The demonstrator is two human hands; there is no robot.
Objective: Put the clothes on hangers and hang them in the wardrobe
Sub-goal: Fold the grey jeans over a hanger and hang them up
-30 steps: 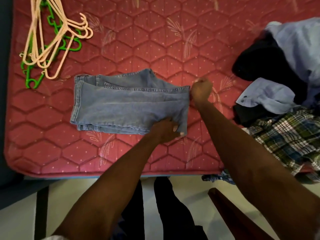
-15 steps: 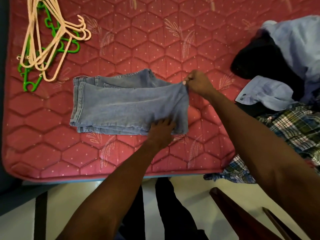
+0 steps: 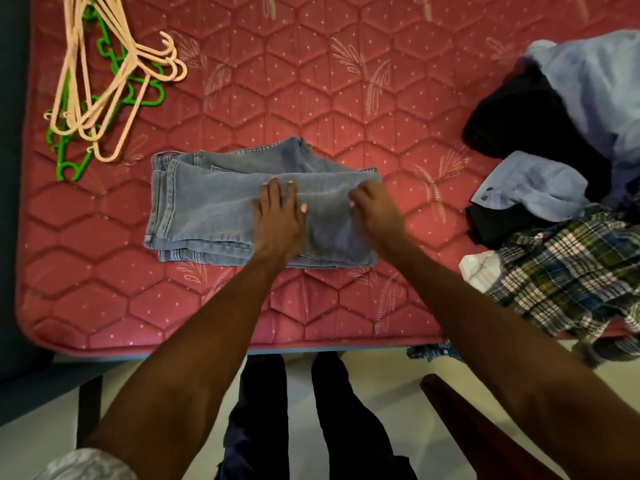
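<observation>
Folded light-blue jeans [image 3: 207, 209] lie on the red quilted mattress [image 3: 329, 98]. My left hand [image 3: 278, 216] presses flat on the middle of the jeans, fingers straight. My right hand [image 3: 375, 209] rests on the jeans' right end with fingers bent against the cloth; whether it pinches the fabric is unclear. A bunch of peach hangers [image 3: 104, 81] lies over green hangers [image 3: 69, 157] at the mattress's far left.
A heap of clothes sits at the right: a light-blue shirt [image 3: 595, 95], a black garment [image 3: 519, 116] and a plaid shirt [image 3: 571, 271] hanging over the mattress edge. A dark wooden piece [image 3: 467, 427] stands on the floor near my legs.
Both hands moved from the jeans' right edge onto the top of the folded jeans. My left hand slid up and now lies flat; the right end of the jeans is now folded flat.
</observation>
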